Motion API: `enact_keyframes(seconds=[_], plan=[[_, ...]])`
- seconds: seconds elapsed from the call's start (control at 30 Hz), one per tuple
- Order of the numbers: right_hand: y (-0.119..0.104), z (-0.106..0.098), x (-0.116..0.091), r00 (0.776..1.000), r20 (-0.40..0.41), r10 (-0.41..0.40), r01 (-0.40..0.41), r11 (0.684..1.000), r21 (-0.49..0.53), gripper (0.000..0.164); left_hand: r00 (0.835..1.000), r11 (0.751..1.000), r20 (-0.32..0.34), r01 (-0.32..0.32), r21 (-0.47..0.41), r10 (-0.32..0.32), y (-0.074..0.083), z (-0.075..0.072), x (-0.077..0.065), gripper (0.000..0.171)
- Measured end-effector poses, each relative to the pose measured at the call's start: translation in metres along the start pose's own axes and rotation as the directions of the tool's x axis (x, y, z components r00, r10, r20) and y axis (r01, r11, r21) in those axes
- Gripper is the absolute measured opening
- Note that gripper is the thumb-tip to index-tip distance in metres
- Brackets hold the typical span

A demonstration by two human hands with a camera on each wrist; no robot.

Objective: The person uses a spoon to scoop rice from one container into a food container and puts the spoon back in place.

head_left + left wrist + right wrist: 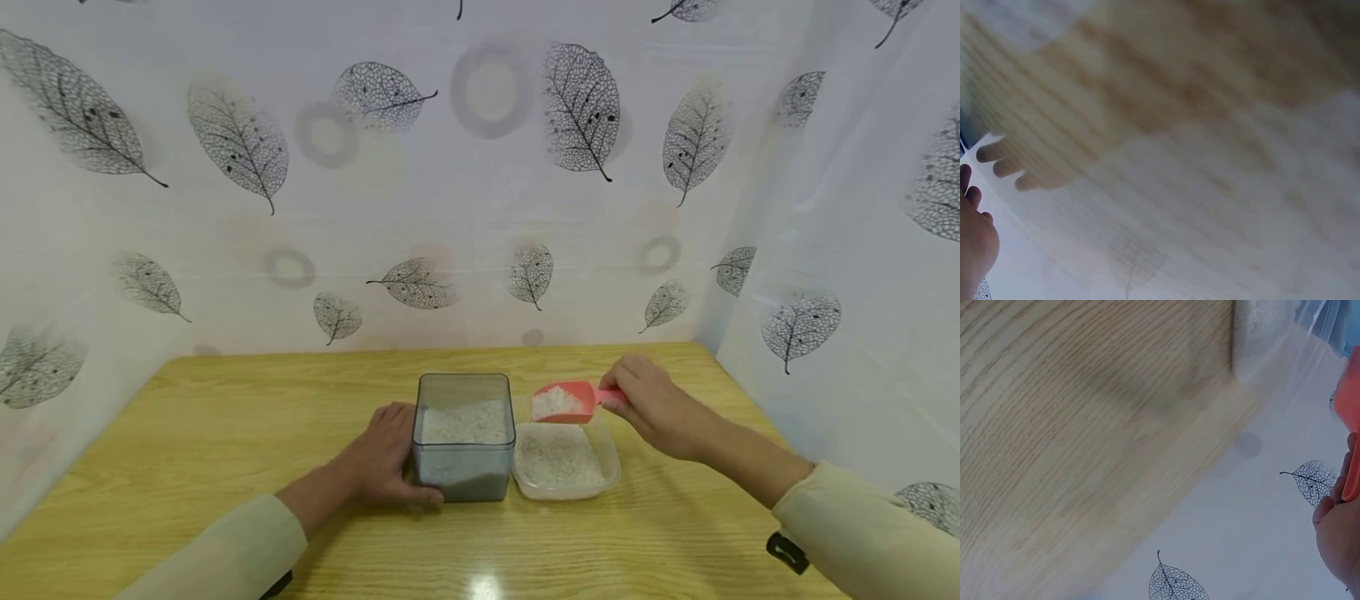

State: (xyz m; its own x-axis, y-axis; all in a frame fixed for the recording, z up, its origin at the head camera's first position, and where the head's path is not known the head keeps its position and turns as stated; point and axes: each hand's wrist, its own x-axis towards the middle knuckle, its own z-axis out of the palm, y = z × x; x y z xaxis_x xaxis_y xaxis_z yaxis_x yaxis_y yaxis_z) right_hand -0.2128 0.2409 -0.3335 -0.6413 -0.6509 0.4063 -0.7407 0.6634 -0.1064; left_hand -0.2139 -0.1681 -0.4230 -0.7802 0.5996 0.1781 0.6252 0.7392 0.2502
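My right hand (652, 404) grips the handle of a pink scoop (587, 402), which carries a heap of white rice grains (557, 402). The scoop is over the back part of a clear shallow plastic tub (609, 467), where more rice (558, 457) lies. Left of the tub, close beside it, stands a tall grey see-through container (461, 479) with rice (465, 422) in it. My left hand (386, 458) rests against this container's left side, its thumb along the lower front. In the right wrist view, the fingers (1339, 487) close round the scoop handle (1352, 478).
The wooden table (187, 467) carries both containers. Behind and to the sides hangs a pale curtain (465, 208) with printed leaves. A dark strap piece (787, 552) shows at the right sleeve (862, 525).
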Motion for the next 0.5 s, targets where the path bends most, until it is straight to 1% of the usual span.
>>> enact_keyframes(seconds=[0.3,0.4,0.5], plan=[[0.0016,0.0095,-0.0018,0.996,0.084,0.033,-0.03,0.999,-0.04,0.006,1.0,1.0,-0.003,-0.007,-0.004,0.007,-0.0001,0.0005,-0.0008,0.117],[0.0011,0.01,-0.0003,0.996,0.092,0.018,-0.013,0.999,-0.053,0.007,1.0,1.0,-0.007,-0.01,0.003,0.01,-0.0001,0.0003,-0.0008,0.117],[0.001,0.0098,0.0015,0.997,0.077,-0.025,0.031,0.996,-0.078,0.008,1.0,1.0,-0.014,-0.014,0.011,0.014,-0.0013,0.0012,-0.0008,0.116]])
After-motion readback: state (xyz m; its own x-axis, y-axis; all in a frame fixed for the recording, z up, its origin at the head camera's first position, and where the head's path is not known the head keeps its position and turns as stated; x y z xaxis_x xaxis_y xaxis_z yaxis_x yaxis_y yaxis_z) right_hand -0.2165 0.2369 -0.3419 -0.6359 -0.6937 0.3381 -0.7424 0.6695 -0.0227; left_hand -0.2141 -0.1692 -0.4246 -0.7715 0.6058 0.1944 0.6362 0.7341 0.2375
